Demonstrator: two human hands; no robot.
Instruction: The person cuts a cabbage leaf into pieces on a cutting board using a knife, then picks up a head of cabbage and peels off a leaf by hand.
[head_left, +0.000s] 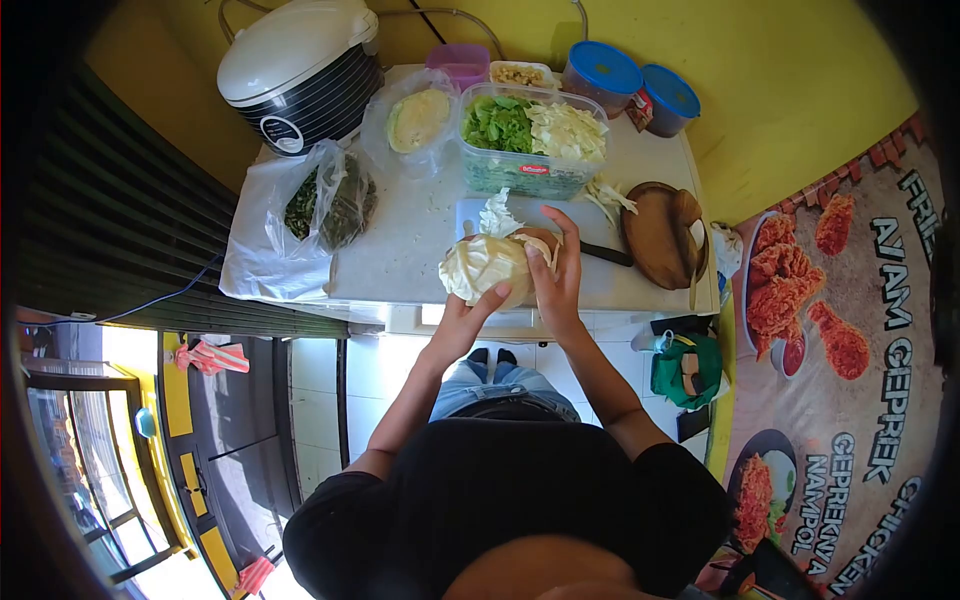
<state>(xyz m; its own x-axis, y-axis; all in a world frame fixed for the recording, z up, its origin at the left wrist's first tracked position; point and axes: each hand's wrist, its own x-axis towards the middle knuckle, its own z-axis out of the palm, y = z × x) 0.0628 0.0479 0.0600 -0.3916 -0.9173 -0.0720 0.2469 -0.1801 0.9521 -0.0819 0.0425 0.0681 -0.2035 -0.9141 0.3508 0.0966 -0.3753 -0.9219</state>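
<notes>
A pale cabbage (pixel 485 268) is held up over the front edge of the table, some of its leaves loosened at the top and right. My left hand (pixel 468 318) supports it from below, with the thumb along its lower side. My right hand (pixel 558 278) grips a cabbage leaf at the right side, index finger raised. Behind the cabbage lies a whitish cutting board (pixel 468 213), partly covered by it. A knife (pixel 606 255) with a dark handle rests to the right; its blade is mostly hidden.
Beyond the board stands a clear plastic container (pixel 530 180) of green leaves and cut cabbage. A wooden mortar (pixel 655 235) sits at right. Bagged greens (pixel 330 205), another bagged cabbage (pixel 418 122) and a rice cooker (pixel 300 80) are at left. Blue-lidded tubs (pixel 604 68) stand behind.
</notes>
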